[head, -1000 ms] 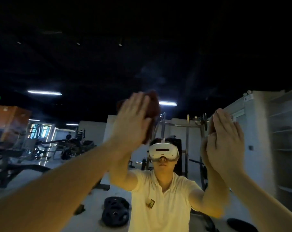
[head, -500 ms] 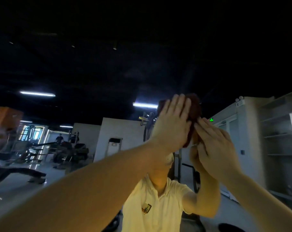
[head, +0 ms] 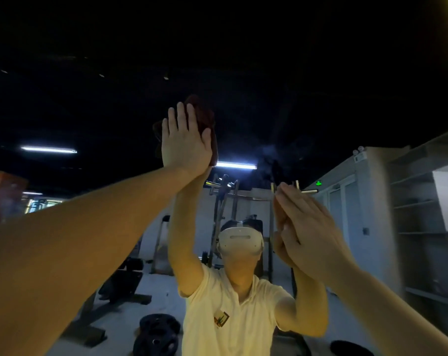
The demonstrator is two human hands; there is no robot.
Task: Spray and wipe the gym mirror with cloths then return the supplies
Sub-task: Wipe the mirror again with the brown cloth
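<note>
Against the dim gym's mirror (head: 269, 111), the flattened left hand (head: 185, 140) pins a seemingly soft, light red cloth (head: 205, 116) at eleven o'clock, best palmed centrally; the right hand (head: 305, 227), four o'clock, fingers straight.

Dark red cloth (head: 205, 116) under the flat left hand (head: 185, 143) on the mirror (head: 243, 73), right hand (head: 310, 232) flat, lower.

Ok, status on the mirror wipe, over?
Left hand flat, pressing dark red cloth high on mirror. Right hand flat at mirror, lower; cloth under it unclear. Nothing in the way.
</note>
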